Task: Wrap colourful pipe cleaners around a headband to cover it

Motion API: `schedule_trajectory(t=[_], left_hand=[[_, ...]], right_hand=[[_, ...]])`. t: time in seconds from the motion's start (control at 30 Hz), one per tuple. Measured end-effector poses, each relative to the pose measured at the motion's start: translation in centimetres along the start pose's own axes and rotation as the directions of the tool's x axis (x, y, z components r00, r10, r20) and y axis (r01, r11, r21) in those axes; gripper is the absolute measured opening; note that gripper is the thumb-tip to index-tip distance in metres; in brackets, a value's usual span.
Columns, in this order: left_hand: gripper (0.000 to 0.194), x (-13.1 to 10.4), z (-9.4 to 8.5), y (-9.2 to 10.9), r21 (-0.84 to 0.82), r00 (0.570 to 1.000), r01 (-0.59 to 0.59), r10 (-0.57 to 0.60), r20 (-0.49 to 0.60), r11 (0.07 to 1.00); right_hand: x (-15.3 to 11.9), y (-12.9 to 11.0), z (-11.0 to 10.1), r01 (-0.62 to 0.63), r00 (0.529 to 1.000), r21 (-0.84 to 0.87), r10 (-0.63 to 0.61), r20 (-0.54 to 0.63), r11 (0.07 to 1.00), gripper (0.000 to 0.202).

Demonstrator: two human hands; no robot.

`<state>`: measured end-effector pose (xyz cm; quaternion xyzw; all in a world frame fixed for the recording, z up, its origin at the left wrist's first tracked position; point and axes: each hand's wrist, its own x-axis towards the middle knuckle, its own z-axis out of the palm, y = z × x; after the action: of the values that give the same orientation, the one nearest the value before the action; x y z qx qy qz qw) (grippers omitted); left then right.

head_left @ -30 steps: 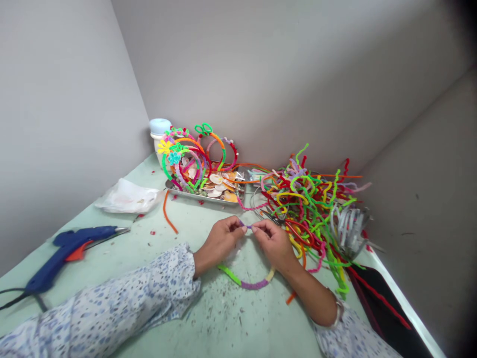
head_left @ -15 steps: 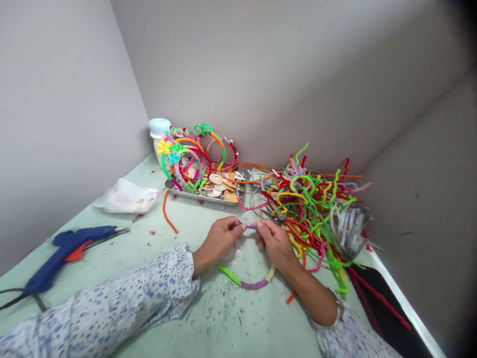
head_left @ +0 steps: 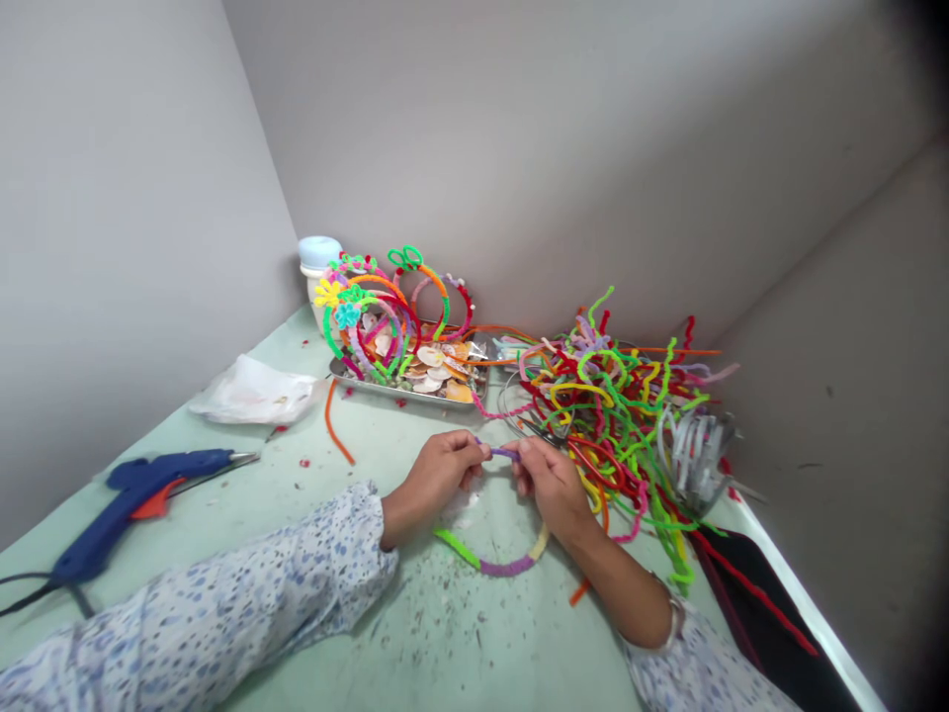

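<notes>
Between my two hands runs a short purple pipe cleaner (head_left: 505, 454). My left hand (head_left: 443, 470) pinches its left end between thumb and fingers. On its other end, my right hand (head_left: 547, 477) is closed in a similar pinch. Below them, just over the table, curves a headband (head_left: 508, 569) wrapped in bright green, purple and pale yellow. Its right part passes behind my right hand and wrist, so that stretch is hidden. An orange pipe cleaner (head_left: 580, 591) pokes out beneath my right forearm.
A blue glue gun (head_left: 140, 504) lies at left, near a white plastic bag (head_left: 256, 393). Behind stands a metal tray (head_left: 400, 395) with shell pieces and several finished headbands (head_left: 445, 297), beside a blue-lidded jar (head_left: 318, 262). A tangled pipe-cleaner heap (head_left: 615, 396) and grey bands (head_left: 693, 455) lie right.
My right hand has shifted very slightly right, so a little more of the purple pipe cleaner shows between my hands. Both pinches hold.
</notes>
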<state>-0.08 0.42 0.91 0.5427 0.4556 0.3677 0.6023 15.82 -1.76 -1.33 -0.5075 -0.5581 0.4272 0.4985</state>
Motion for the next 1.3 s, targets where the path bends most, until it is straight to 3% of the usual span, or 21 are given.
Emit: schedule_trajectory(t=[0.17,0.53,0.7,0.9,1.0,1.13,1.3], left_hand=[[0.024,0.0,-0.1,-0.1,-0.037,1.0,-0.007,0.008,0.008,0.999],[0.021,0.4,-0.1,-0.4,-0.074,0.997,0.008,-0.002,0.081,0.997],[0.015,0.3,0.1,-0.7,-0.061,0.998,-0.068,0.068,-0.016,0.996],[0.021,-0.7,0.2,-0.5,0.102,0.957,-0.27,0.279,-0.085,0.957],[0.027,-1.0,0.2,-0.3,0.161,0.946,-0.289,0.307,-0.101,0.944],[0.014,-0.9,0.2,-0.3,0.223,0.944,-0.291,0.317,-0.09,0.93],[0.014,-0.6,0.2,-0.6,0.27,0.938,-0.293,0.331,-0.108,0.917]], right_hand=[[0.1,-0.1,0.0,-0.039,0.999,0.043,0.039,0.009,0.998,0.038],[-0.2,-0.6,-0.2,0.046,0.999,-0.142,-0.048,-0.008,0.989,0.024],[-0.1,-0.6,-0.1,0.063,0.998,-0.161,-0.066,-0.016,0.985,0.022],[-0.1,-0.7,0.0,0.047,0.998,-0.161,-0.051,-0.021,0.986,0.022],[-0.2,-0.7,0.0,0.045,0.999,-0.164,-0.048,-0.018,0.986,0.022],[-0.1,-0.7,0.0,0.038,0.999,-0.165,-0.042,-0.022,0.986,0.024],[0.0,-0.7,0.0,0.046,0.998,-0.172,-0.05,-0.022,0.984,0.024]])
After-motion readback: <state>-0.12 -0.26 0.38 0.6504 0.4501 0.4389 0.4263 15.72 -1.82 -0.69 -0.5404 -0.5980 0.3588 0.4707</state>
